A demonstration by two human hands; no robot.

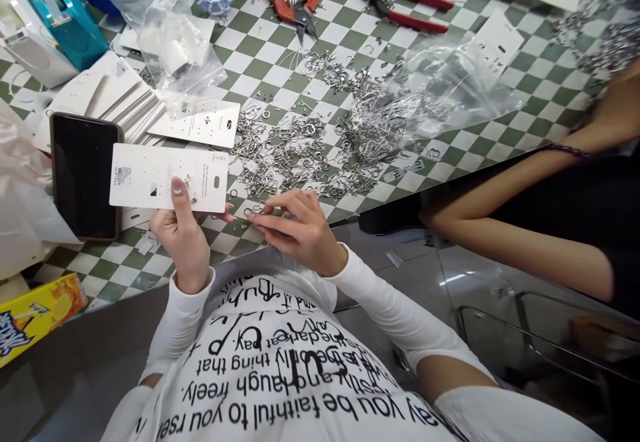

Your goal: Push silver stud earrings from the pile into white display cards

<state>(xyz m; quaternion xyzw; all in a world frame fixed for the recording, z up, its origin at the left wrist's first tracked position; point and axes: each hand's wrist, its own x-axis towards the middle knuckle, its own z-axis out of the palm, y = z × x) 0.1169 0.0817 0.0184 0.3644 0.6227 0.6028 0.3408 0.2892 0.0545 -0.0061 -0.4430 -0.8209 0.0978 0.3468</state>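
My left hand [186, 235] grips a white earring display card [140, 175] by its lower edge, thumb on the front and fingers behind. Small metal earrings sit on the card beside the thumb; the card also has punched holes and a barcode label. Just to the right, my right hand [300, 229] is low over the table's near edge, its fingertips drawn together beside some small rings. Whatever those fingertips pinch is too small to make out. Beyond both hands spreads a loose pile of silver-coloured rings and metal findings [300, 152].
A dark phone [86, 175] lies left of the card, near a stack of white cards [125, 95]. Clear plastic bags [445, 82], orange-handled cutters [290, 2] and red-handled pliers [415, 9] lie farther back. Another person's arm [520, 195] is at the right.
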